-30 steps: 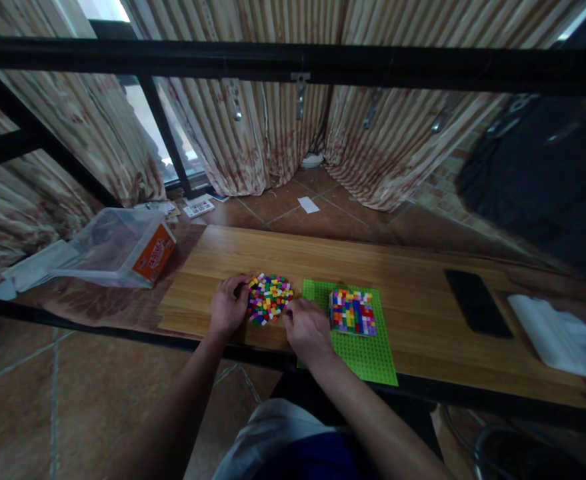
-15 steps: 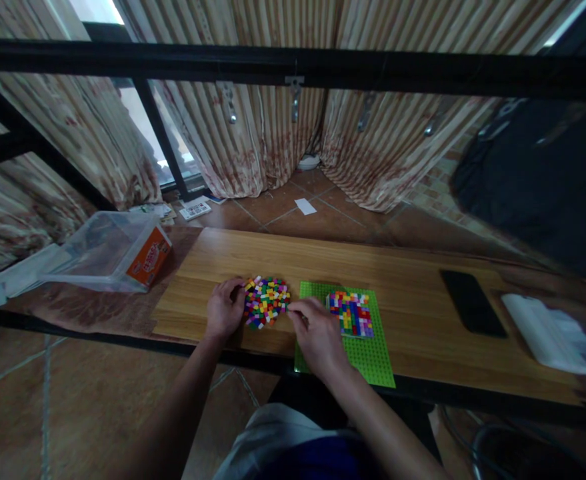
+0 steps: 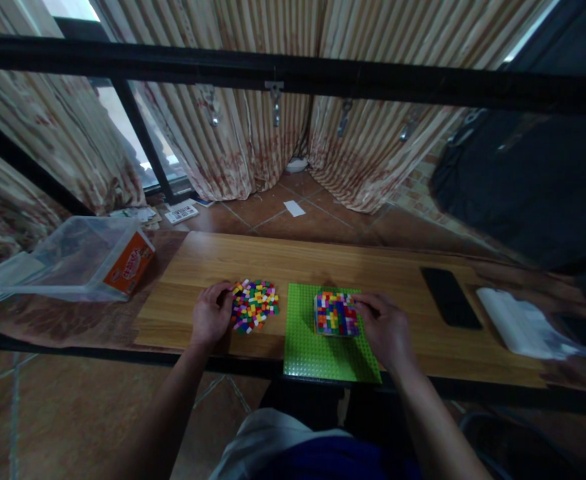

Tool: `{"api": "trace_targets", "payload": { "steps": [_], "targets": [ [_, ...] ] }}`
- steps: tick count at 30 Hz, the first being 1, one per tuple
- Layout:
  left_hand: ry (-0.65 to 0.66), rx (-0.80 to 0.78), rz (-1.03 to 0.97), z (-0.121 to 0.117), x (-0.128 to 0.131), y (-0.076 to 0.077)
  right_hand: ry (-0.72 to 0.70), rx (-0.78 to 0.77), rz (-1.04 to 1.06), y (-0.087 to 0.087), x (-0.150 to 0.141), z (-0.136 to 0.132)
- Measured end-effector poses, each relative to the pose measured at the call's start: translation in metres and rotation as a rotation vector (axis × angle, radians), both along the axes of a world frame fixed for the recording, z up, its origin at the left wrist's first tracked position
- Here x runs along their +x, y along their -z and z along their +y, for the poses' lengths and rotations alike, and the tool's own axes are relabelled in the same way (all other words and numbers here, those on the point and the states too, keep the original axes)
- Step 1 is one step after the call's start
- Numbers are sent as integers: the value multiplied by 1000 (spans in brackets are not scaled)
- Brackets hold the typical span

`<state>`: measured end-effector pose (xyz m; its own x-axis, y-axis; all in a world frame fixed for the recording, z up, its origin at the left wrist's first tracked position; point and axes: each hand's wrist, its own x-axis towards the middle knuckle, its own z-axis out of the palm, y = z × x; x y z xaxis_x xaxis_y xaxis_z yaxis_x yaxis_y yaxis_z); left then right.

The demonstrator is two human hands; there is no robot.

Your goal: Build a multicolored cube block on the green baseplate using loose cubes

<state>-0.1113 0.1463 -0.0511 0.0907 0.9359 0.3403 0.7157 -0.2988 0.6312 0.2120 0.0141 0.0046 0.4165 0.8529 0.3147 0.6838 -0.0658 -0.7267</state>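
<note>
A loose pile of small toy bricks (image 3: pixel 254 307) in many colours lies on the wooden table. My left hand (image 3: pixel 213 317) rests at the pile's left edge, fingers curled together; whatever sits between the fingertips is too small to make out. To the right, a green baseplate (image 3: pixel 313 360) carries a thick rectangular block of coloured bricks (image 3: pixel 335 315). At that block's upper right corner, my right hand (image 3: pixel 387 327) pinches a small toy brick, mostly hidden by the fingertips.
A black phone (image 3: pixel 451 298) and a white plastic-wrapped packet (image 3: pixel 517 323) lie on the right. At the far left stands a clear plastic bin (image 3: pixel 73 267) with an orange label. A dark metal bar (image 3: pixel 293 70) with hanging clips crosses above the table (image 3: pixel 273 253).
My right hand has moved right, from the loose pile to the block's right corner. My left hand stays by the pile. The whole view has shifted slightly.
</note>
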Motion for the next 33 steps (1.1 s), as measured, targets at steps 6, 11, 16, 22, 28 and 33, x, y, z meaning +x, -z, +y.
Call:
{"api": "trace_targets", "payload": {
  "steps": [6,11,16,22,28,33],
  "targets": [
    [-1,3,5,1,-1,1,24,-108,-143,2,-8,8],
    [2,-2,0,1,-1,2,52,-111,-179,5,-8,11],
    [-6,-7,11,1,0,1,93,-76,-157,7,-9,13],
    [-14,-3,17,0,0,0,103,-66,-137,9,-8,13],
    [2,6,12,1,0,1,124,-38,-61,8,0,8],
    [1,17,12,1,0,2,168,-13,-51,9,2,13]
  ]
}}
